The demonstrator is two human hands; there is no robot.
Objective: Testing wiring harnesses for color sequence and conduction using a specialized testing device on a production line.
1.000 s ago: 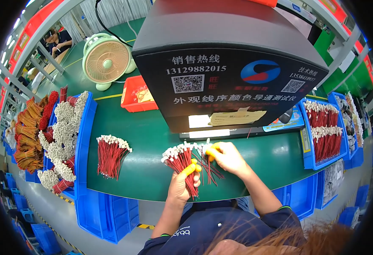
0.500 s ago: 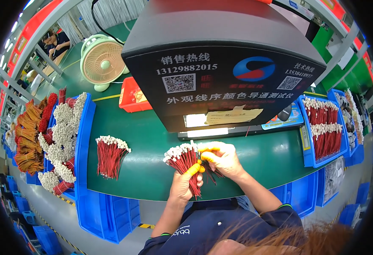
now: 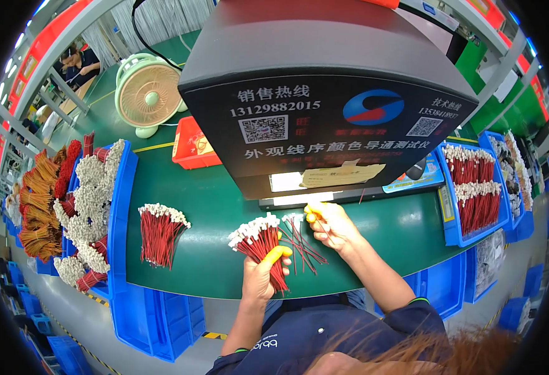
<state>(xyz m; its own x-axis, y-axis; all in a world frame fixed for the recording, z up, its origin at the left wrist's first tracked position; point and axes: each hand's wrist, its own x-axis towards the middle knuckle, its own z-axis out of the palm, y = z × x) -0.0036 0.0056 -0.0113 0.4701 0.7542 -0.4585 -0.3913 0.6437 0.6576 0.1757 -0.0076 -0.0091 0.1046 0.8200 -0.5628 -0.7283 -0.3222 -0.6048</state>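
Observation:
My left hand (image 3: 262,275), with yellow covers on some fingertips, is wrapped round a bundle of red wires with white connectors (image 3: 257,237). The connectors fan out at the top and the wire ends hang below the fist. Just right of it, several loose red wires with white connectors (image 3: 302,245) lie spread on the green table. Beyond these, my right hand (image 3: 334,230), also with yellow fingertip covers, is closed in a pinch under the front of a black box-shaped machine (image 3: 324,140). Whatever sits between those fingertips is too small to make out.
A separate bundle of red wires (image 3: 162,237) lies on the table (image 3: 205,269) to the left. Blue bins of wire bundles flank both sides, the left bin (image 3: 121,212) and the right bin (image 3: 452,215). An orange-red tray (image 3: 193,147) and a green fan (image 3: 149,94) stand farther back.
My left hand has shifted slightly left and down with its bundle. My right hand has moved right, away from the bundle, and the loose wires between the hands now show spread out.

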